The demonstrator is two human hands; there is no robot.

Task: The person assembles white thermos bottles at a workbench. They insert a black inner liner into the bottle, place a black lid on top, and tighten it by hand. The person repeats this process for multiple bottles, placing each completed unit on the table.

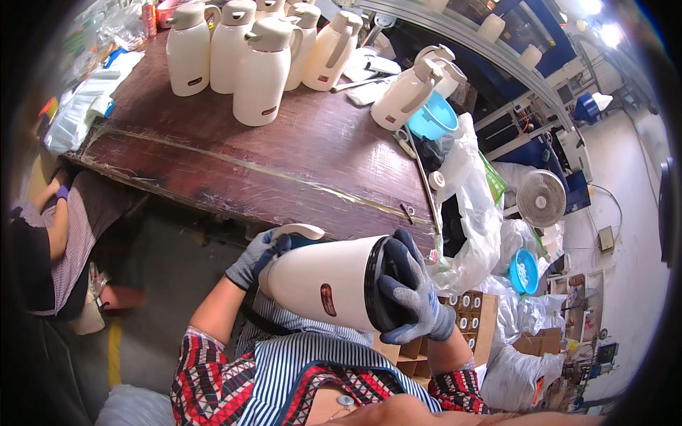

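Observation:
A white vacuum jug (334, 284) lies on its side in front of my body, over the striped apron. My left hand (254, 260), in a grey and blue work glove, is closed round its top end near the handle (302, 231). At the other end, my right hand (415, 295) in a matching glove grips the black base (373, 284), its fingers spread over the underside. A small dark red label (327, 299) shows on the jug's side. The lid end is partly hidden by my left glove.
Several similar jugs (261, 78) stand on the worn brown table (284, 163); another jug (405, 96) is by a blue basin (433, 117) at the right edge. A divided cardboard box (472, 316), plastic bags (462, 206) and a fan (541, 199) lie right. Another person (85, 227) sits left.

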